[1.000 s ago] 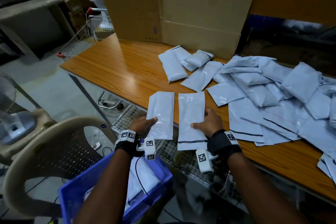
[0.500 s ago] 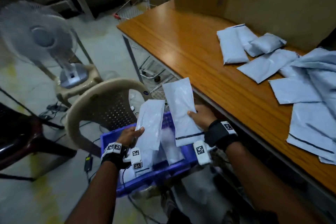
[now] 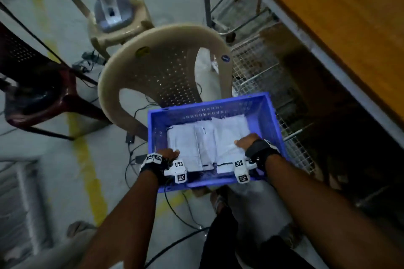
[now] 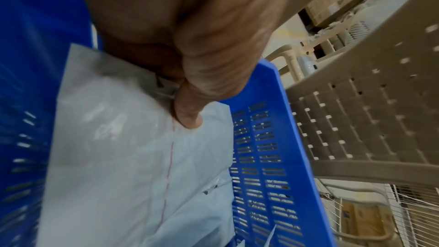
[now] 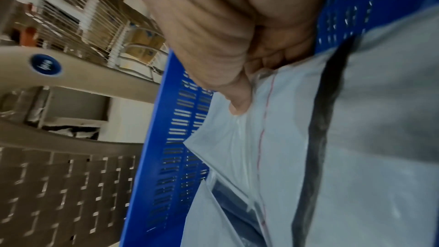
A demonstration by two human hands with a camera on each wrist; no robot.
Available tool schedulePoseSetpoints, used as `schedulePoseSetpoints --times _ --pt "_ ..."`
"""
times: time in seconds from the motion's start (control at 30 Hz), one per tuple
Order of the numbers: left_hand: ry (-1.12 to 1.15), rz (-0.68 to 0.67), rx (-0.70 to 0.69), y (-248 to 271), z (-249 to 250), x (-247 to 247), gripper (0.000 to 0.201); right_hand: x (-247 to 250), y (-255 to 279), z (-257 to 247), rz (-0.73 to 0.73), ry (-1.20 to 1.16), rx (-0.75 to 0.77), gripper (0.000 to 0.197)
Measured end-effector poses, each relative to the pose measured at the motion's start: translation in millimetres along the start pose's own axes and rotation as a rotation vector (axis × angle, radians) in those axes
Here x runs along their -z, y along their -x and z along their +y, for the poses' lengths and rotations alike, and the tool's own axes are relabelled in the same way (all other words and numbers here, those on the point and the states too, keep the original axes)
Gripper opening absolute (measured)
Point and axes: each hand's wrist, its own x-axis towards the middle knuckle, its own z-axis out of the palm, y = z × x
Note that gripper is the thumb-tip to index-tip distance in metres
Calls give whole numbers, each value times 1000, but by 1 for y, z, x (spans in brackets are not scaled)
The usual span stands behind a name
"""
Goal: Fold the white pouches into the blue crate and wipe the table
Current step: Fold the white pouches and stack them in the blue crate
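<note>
Change: both hands have come down from the counter edge into the blue crate [image 3: 265, 116], each carrying the pouch it held a moment ago above the rim; the gaze has dropped from the counter to the floor.
Left hand: left hand [image 3: 169, 155] sits at the crate's near left corner, its fingers [image 4: 187, 117] pinching the near end of the left pouch [image 3: 183, 146], thumb on top in the left wrist view.
Right hand: right hand [image 3: 248, 143] is clenched on the near end of the right pouch [image 3: 230, 135], beside its black strip; the thumb presses the film in the right wrist view.
Pouches: both lie lengthwise inside the crate on top of other white pouches, side by side.
Crate: it sits low beside the counter [image 3: 349, 17], in front of a beige plastic chair [image 3: 166, 65].
Stage: judged as the setting-down of this pair; neither grip has let go yet.
Risk: the slick film could spring open or slide off the stack on release, since nothing weighs it down.
Risk: the pile looks uneven, so pouches dropped rather than pressed flat may tilt against the wall.
Risk: cables [image 3: 175, 209] trail on the floor by the crate and could catch a foot when turning back.
</note>
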Motion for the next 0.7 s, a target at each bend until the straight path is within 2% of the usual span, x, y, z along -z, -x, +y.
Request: schedulePoseSetpoints --times 0.07,0.17,0.23,0.33,0.43,0.53,0.63,0.7 --pt "-54 -12 -9 -23 -5 -3 42 -20 -17 -5 -44 33 85 60" --pt "28 -49 55 -48 -10 -2 22 -46 -48 -19 -65 36 66 44" --pt "50 -84 88 -63 -14 -1 33 -64 -66 -26 -111 38 78 48" --pt "-7 -103 130 -80 -22 -13 23 -82 -84 -39 -114 -126 -47 49" --pt "17 -1 68 -83 -29 -33 15 -99 -105 -43 -113 -67 -63 46" --pt "116 218 34 -86 -22 -37 28 -107 -109 -48 -103 -5 -36 49" --pt "242 310 47 -100 -10 -34 36 -107 -106 -54 -109 62 5 51" --pt "249 360 -30 -112 -3 -35 38 -108 -107 -56 -129 79 12 49"
